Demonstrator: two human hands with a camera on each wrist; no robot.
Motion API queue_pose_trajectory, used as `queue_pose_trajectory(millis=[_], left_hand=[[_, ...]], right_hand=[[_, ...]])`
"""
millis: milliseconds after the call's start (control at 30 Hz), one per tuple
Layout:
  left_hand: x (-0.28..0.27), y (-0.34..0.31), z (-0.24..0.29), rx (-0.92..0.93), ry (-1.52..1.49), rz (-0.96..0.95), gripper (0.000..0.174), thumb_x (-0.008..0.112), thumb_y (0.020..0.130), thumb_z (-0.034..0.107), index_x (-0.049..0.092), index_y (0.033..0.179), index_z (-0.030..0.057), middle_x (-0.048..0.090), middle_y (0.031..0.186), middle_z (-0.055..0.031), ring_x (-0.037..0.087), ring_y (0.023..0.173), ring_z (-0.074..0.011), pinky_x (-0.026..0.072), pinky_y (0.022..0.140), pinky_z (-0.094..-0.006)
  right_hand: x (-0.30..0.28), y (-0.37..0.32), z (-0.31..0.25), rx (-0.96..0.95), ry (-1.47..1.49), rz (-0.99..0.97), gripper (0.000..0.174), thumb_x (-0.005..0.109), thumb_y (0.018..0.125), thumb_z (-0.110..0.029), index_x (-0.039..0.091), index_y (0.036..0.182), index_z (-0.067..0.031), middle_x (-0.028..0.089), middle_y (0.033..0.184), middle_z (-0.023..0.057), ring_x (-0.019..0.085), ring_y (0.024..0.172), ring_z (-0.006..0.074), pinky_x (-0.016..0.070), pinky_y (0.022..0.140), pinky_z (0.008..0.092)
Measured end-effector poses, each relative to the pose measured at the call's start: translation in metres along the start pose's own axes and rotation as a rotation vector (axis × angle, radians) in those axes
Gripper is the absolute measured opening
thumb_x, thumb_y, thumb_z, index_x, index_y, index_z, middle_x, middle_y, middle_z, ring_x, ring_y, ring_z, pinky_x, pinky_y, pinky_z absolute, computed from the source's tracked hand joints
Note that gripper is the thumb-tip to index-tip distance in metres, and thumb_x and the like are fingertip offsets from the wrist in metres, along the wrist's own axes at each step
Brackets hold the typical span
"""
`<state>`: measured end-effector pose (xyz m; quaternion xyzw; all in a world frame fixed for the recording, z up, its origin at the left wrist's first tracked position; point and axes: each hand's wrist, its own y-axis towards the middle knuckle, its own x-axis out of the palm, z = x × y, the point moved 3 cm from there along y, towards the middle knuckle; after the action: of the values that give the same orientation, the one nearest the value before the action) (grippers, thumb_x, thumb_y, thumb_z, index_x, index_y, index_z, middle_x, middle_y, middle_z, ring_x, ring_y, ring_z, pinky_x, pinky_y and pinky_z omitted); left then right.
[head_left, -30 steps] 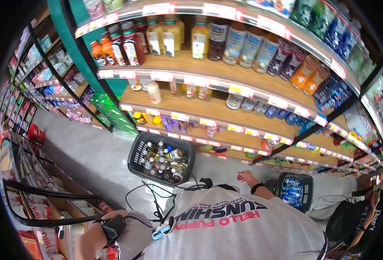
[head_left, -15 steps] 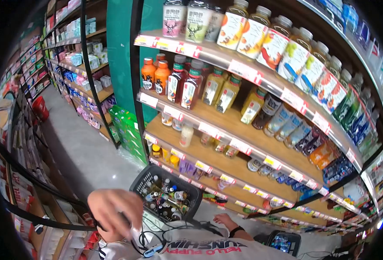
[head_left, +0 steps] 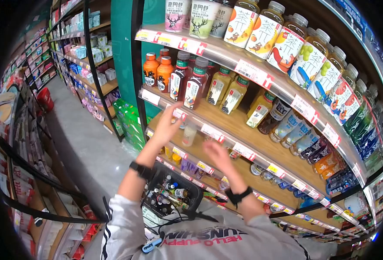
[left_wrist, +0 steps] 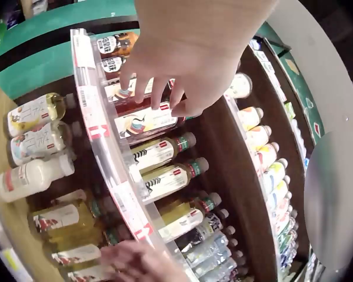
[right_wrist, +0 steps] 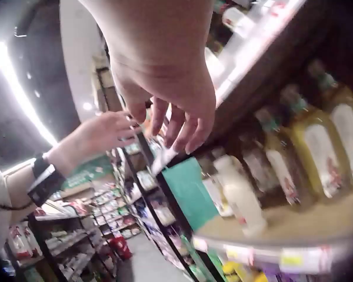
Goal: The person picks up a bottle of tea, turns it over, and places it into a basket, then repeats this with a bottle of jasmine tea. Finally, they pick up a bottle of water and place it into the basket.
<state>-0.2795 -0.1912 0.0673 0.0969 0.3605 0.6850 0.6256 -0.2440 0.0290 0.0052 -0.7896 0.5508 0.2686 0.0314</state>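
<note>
Centre of the head view: the left hand (head_left: 167,125), fingers spread, is near the dark-red bottles (head_left: 195,89); contact cannot be told. To its right, the right hand (head_left: 217,154) has parted, loosely bent fingers. The white bottle (head_left: 189,135) stands on the shelf between them, above the basket (head_left: 196,194) at lower centre.

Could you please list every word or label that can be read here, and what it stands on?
"鹿角巷" and "MILK TEA": cups
"茶π": white-labelled bottles
"HELLO PUPPY", upside down: shirt; its dark word is creased, not fully readable.
Shelf price tags and other labels: too small or blurred.
</note>
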Motion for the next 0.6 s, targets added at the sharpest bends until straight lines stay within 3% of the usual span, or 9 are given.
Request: queue_pose_trajectory(millis=[67,133,200,300,333,433,467,567,600], left_hand=[[0.017,0.032,-0.026,0.058,0.050,0.024,0.056,0.057,0.072,0.007,0.035,0.123,-0.0014,0.046,0.116,-0.0181,0.046,0.109,-0.0249,0.0349,0.091,-0.0317],[0.038,0.054,-0.060,-0.065,-0.029,0.037,0.062,0.058,0.071,0.009,0.031,0.125,-0.0038,0.046,0.116,-0.0203,0.045,0.110,-0.0264,0.0349,0.091,-0.0323],[0.045,0.061,-0.043,-0.287,-0.162,-0.023,0.070,0.061,0.069,0.011,0.025,0.127,-0.0073,0.043,0.117,-0.0239,0.042,0.113,-0.0291,0.0347,0.093,-0.0336],[0.065,0.066,-0.105,-0.108,-0.011,0.121,0.075,0.063,0.067,0.011,0.023,0.128,-0.0066,0.040,0.121,-0.0233,0.041,0.114,-0.0291,0.0333,0.095,-0.0336],[0.063,0.063,-0.091,-0.166,-0.102,0.114,0.080,0.066,0.064,0.011,0.021,0.129,-0.0057,0.036,0.124,-0.0232,0.039,0.116,-0.0300,0.0315,0.096,-0.0334],[0.061,0.058,-0.067,-0.068,-0.051,0.126,0.083,0.067,0.064,0.010,0.019,0.130,-0.0048,0.034,0.126,-0.0224,0.037,0.117,-0.0296,0.0313,0.097,-0.0339],[0.060,0.053,-0.055,-0.088,-0.077,0.112,0.086,0.067,0.066,0.010,0.013,0.132,-0.0034,0.035,0.126,-0.0207,0.037,0.118,-0.0284,0.0322,0.096,-0.0341],[0.063,0.033,-0.048,-0.114,-0.238,0.144,0.088,0.067,0.069,0.010,0.008,0.133,-0.0019,0.033,0.127,-0.0185,0.036,0.119,-0.0256,0.0318,0.095,-0.0340],[0.063,0.024,-0.032,-0.100,-0.130,0.202,0.086,0.064,0.071,0.008,0.005,0.134,-0.0005,0.031,0.128,-0.0162,0.035,0.118,-0.0238,0.0332,0.094,-0.0334]], right_hand=[[-0.019,0.052,-0.029,-0.031,0.077,0.125,0.037,0.057,0.081,-0.018,0.049,0.115,-0.0036,0.053,0.114,0.0117,0.048,0.107,0.0228,0.0374,0.091,0.0322],[-0.033,0.110,-0.033,-0.329,-0.150,0.351,0.051,0.062,0.076,-0.019,0.042,0.120,-0.0020,0.049,0.117,0.0151,0.047,0.109,0.0267,0.0368,0.091,0.0337],[-0.034,0.151,-0.036,-0.288,-0.136,0.422,0.060,0.067,0.072,-0.021,0.039,0.121,-0.0008,0.048,0.116,0.0177,0.047,0.108,0.0294,0.0370,0.091,0.0348],[-0.025,0.185,-0.042,-0.287,-0.125,0.462,0.074,0.074,0.063,-0.023,0.035,0.121,0.0008,0.050,0.109,0.0208,0.048,0.105,0.0300,0.0386,0.088,0.0352],[-0.020,0.189,-0.044,-0.288,-0.181,0.546,0.073,0.076,0.060,-0.021,0.038,0.118,0.0010,0.049,0.109,0.0199,0.049,0.103,0.0317,0.0396,0.087,0.0362],[-0.020,0.184,-0.053,-0.232,-0.109,0.567,0.070,0.076,0.058,-0.019,0.041,0.115,0.0004,0.049,0.109,0.0184,0.048,0.102,0.0338,0.0400,0.085,0.0373],[-0.017,0.175,-0.060,-0.345,-0.133,0.655,0.066,0.077,0.056,-0.021,0.045,0.111,-0.0022,0.050,0.105,0.0170,0.047,0.097,0.0348,0.0391,0.082,0.0406],[-0.010,0.150,-0.076,-0.503,-0.241,0.631,0.065,0.077,0.054,-0.021,0.047,0.109,-0.0036,0.050,0.105,0.0148,0.046,0.097,0.0330,0.0380,0.083,0.0402],[-0.007,0.138,-0.085,-0.566,-0.268,0.672,0.064,0.076,0.054,-0.022,0.048,0.109,-0.0051,0.050,0.105,0.0125,0.046,0.095,0.0317,0.0373,0.083,0.0399]])
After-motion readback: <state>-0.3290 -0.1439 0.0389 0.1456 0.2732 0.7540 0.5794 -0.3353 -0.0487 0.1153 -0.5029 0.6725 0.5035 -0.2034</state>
